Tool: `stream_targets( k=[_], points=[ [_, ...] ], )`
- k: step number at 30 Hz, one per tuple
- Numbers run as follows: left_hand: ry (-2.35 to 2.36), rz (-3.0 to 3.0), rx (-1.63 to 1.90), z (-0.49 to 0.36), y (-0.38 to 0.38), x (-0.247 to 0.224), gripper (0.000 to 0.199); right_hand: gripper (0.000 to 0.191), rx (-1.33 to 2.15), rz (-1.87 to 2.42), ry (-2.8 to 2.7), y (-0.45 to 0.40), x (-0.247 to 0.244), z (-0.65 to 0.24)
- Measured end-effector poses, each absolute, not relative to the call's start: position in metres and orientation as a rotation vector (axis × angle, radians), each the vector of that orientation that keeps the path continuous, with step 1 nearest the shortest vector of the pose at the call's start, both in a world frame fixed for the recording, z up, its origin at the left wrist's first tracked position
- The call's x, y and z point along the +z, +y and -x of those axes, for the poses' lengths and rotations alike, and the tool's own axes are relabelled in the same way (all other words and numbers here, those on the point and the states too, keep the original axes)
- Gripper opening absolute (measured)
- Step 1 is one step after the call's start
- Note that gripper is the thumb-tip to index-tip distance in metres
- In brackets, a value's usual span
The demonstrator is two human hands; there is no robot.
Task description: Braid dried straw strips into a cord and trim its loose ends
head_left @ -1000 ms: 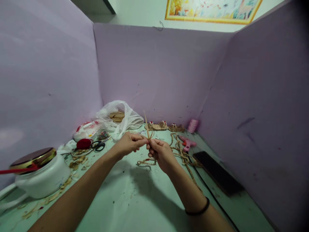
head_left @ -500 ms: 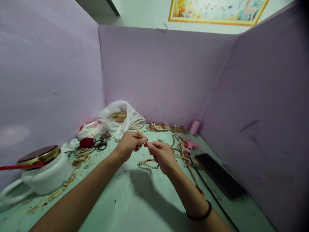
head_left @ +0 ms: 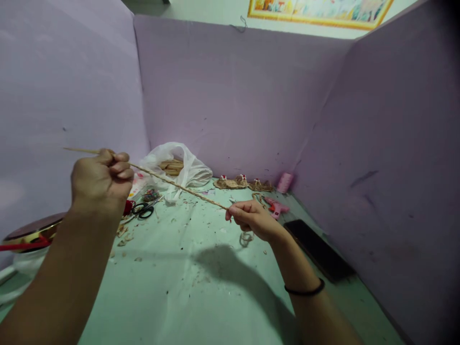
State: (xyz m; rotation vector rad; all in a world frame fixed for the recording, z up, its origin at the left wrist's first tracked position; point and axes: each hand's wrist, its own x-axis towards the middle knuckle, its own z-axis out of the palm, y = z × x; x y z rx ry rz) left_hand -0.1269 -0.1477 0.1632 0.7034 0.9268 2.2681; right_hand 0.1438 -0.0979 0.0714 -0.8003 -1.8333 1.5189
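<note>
1. nearest the viewer, a black band [head_left: 304, 290] encircled the right wrist, above the pale green tabletop [head_left: 143, 302].
2. the left hand [head_left: 102, 179], raised at the left, was curled into a fist about a twisted cord [head_left: 176, 184]; a pale, pointed end stuck out beyond it.
3. the right hand [head_left: 253, 218] pinched the same cord between thumb and forefinger, with no gap between the tips, its other fingers bent inward.
4. the cord, the object in work, ran taut and aslant between the two hands, above the tabletop and higher at the left.
5. at the left edge, partly behind the left forearm, stood a white pot [head_left: 30, 261] with a red stick [head_left: 25, 247] in front of its gold-rimmed lid [head_left: 34, 225].
6. to the right lay a dark flat slab [head_left: 318, 249], with a pink glue gun [head_left: 276, 206] just beyond.
7. farther back at left, black-handled scissors [head_left: 145, 209] lay near a packet [head_left: 139, 183] whose red print was too small to read.
8. before the rear panel [head_left: 230, 105] were a white plastic bag [head_left: 196, 175] holding tan strips [head_left: 171, 166], woven pieces [head_left: 233, 183] and a pink spool [head_left: 285, 182].
9. farthest, a yellow-framed picture [head_left: 319, 12] was cut off by the upper edge.
</note>
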Motion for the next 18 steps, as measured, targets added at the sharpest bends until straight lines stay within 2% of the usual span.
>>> stream_targets(
  k=[5, 10, 12, 14, 18],
  points=[
    [0.943, -0.392, 2.549, 0.134, -0.143, 0.169, 0.026, 0.032, 1.333, 0.99, -1.911, -0.09, 0.075, -0.173],
    [0.999, -0.45, 2.487, 0.143, -0.125, 0.156, 0.018, 0.031, 0.985, 1.036, -2.013, -0.085, 0.077, -0.171],
    [1.056, -0.528, 2.399, 0.143, -0.118, 0.147, 0.013, 0.028, 0.747, 1.074, -2.199, -0.073, 0.087, -0.159],
    [1.133, -0.625, 2.281, 0.14, -0.114, 0.139, 0.008, 0.02, 0.364, 1.107, -2.49, -0.05, 0.106, -0.145],
    [1.216, -0.75, 2.173, 0.123, -0.11, 0.129, 0.005, 0.013, -0.39, 1.311, -2.616, 0.0, 0.176, -0.118]
  ],
)
